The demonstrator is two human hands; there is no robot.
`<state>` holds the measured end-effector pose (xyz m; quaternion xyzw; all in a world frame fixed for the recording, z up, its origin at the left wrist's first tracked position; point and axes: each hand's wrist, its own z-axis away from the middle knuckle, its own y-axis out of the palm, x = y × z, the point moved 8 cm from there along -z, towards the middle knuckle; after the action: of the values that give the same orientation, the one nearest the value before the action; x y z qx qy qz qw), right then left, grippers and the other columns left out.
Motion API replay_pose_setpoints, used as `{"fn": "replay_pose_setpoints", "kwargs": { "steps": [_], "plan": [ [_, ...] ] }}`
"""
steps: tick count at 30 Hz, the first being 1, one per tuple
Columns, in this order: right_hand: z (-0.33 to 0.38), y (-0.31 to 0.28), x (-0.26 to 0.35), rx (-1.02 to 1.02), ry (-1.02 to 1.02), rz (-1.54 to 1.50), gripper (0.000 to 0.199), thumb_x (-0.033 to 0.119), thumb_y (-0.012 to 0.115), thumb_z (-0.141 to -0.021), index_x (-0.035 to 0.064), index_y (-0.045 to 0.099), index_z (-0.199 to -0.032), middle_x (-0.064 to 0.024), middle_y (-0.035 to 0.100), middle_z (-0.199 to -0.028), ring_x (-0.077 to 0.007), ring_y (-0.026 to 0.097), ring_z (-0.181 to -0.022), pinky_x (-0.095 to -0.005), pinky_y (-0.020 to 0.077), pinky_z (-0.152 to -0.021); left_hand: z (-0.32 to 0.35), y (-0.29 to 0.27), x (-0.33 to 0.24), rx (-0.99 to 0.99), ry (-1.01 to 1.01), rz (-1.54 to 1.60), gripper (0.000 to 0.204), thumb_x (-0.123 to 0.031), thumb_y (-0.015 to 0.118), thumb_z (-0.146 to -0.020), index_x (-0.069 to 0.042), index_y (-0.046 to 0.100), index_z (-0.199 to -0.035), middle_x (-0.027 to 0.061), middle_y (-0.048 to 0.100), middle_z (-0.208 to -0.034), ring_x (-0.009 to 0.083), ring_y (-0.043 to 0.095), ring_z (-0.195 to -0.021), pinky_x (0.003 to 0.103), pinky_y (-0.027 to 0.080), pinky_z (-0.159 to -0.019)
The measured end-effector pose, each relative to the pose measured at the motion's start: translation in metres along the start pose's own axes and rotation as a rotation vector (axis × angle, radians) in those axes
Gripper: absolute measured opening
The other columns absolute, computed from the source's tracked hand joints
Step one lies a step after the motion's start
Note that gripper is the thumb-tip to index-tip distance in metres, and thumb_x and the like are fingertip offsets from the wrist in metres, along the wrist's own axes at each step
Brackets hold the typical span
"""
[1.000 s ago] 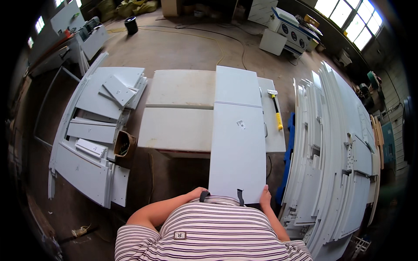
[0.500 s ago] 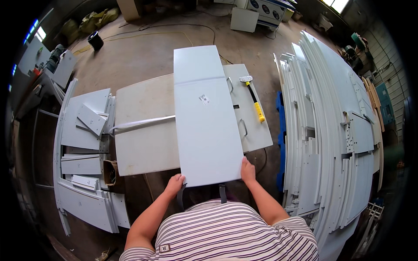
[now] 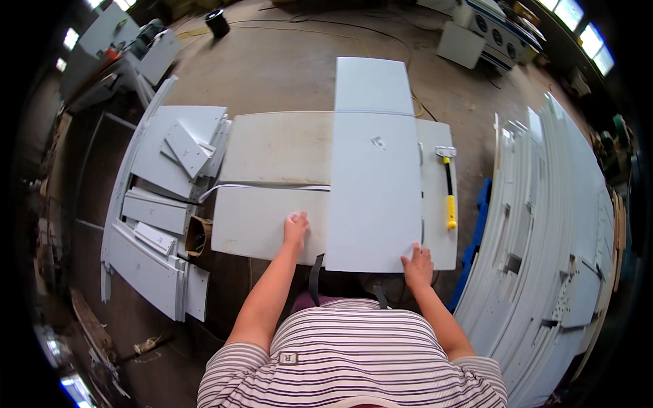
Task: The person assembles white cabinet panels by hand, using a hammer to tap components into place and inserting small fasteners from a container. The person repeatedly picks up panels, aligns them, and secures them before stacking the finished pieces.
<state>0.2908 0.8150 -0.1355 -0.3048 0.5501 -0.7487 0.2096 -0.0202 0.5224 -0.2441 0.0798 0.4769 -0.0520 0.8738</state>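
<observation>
A long white panel lies flat across the worktable, its far end reaching past the table. A crease or joint crosses it near that far end, and a small label is stuck on top. My right hand rests at the panel's near right corner, fingers spread against the surface and edge. Left of the panel, my left hand is over the bare tabletop, fingers loosely bent and holding nothing visible. A mallet with a white head and a yellow-black handle lies right of the panel.
Stacked white boards stand at the left, beside a small cardboard box. Long white panels are piled at the right near a blue pallet. A white strap crosses the table. Cables and a black bucket are behind.
The white panel, gripped at both near corners before, now lies flat on the table. My left hand has let go and moved onto the tabletop. My right hand has loosened. The view has shifted.
</observation>
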Motion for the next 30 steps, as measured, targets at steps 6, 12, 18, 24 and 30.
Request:
{"fn": "replay_pose_setpoints", "kwargs": {
  "steps": [6, 12, 18, 24, 30],
  "plan": [
    [0.004, 0.005, -0.004, -0.021, 0.027, 0.005, 0.065, 0.031, 0.069, -0.082, 0.0139, 0.039, -0.138, -0.0147, 0.046, -0.122, -0.0333, 0.049, -0.112, -0.0480, 0.0417, -0.090, -0.088, -0.079, -0.073, -0.379, -0.025, 0.553, 0.042, -0.024, 0.069, -0.089, 0.002, 0.041, -0.106, 0.0037, 0.052, -0.081, 0.0126, 0.050, -0.063, 0.028, 0.045, -0.059],
    [0.011, 0.002, -0.002, -0.108, 0.128, -0.004, 0.065, 0.023, 0.071, -0.081, 0.0132, 0.039, -0.137, -0.0124, 0.045, -0.124, -0.0334, 0.047, -0.116, -0.0484, 0.0415, -0.092, -0.130, -0.163, -0.108, -0.823, -0.089, 0.375, 0.057, -0.020, 0.073, -0.085, 0.004, 0.033, -0.116, 0.0200, 0.056, -0.108, 0.0239, 0.061, -0.086, 0.029, 0.054, -0.068],
    [0.006, -0.008, 0.016, -0.155, 0.155, 0.030, 0.059, 0.017, 0.074, -0.078, 0.0072, 0.045, -0.129, -0.0134, 0.045, -0.122, -0.0343, 0.047, -0.116, -0.0479, 0.0419, -0.092, -0.187, -0.255, -0.125, -0.863, -0.184, -0.205, 0.067, -0.030, 0.079, -0.075, 0.006, 0.052, -0.124, 0.0240, 0.047, -0.131, 0.0381, 0.055, -0.112, 0.045, 0.047, -0.096],
    [-0.020, -0.021, 0.054, -0.172, -0.006, -0.013, 0.046, 0.011, 0.070, -0.079, 0.0030, 0.051, -0.120, -0.0146, 0.047, -0.120, -0.0352, 0.048, -0.113, -0.0449, 0.0418, -0.094, -0.192, -0.268, -0.149, -0.580, 0.044, -0.059, 0.044, -0.029, 0.071, -0.085, -0.005, 0.059, -0.119, 0.0126, 0.059, -0.115, 0.0260, 0.058, -0.100, 0.039, 0.048, -0.087],
    [-0.054, -0.062, 0.131, -0.211, -0.283, -0.313, 0.032, 0.008, 0.058, -0.089, -0.0032, 0.054, -0.119, -0.0205, 0.057, -0.117, -0.0379, 0.051, -0.113, -0.0429, 0.0399, -0.099, -0.058, -0.070, -0.293, 0.519, 0.184, 0.968, 0.020, -0.024, 0.050, -0.100, -0.008, 0.060, -0.091, -0.0004, 0.055, -0.070, 0.0105, 0.051, -0.064, 0.028, 0.045, -0.069]
  ]
}}
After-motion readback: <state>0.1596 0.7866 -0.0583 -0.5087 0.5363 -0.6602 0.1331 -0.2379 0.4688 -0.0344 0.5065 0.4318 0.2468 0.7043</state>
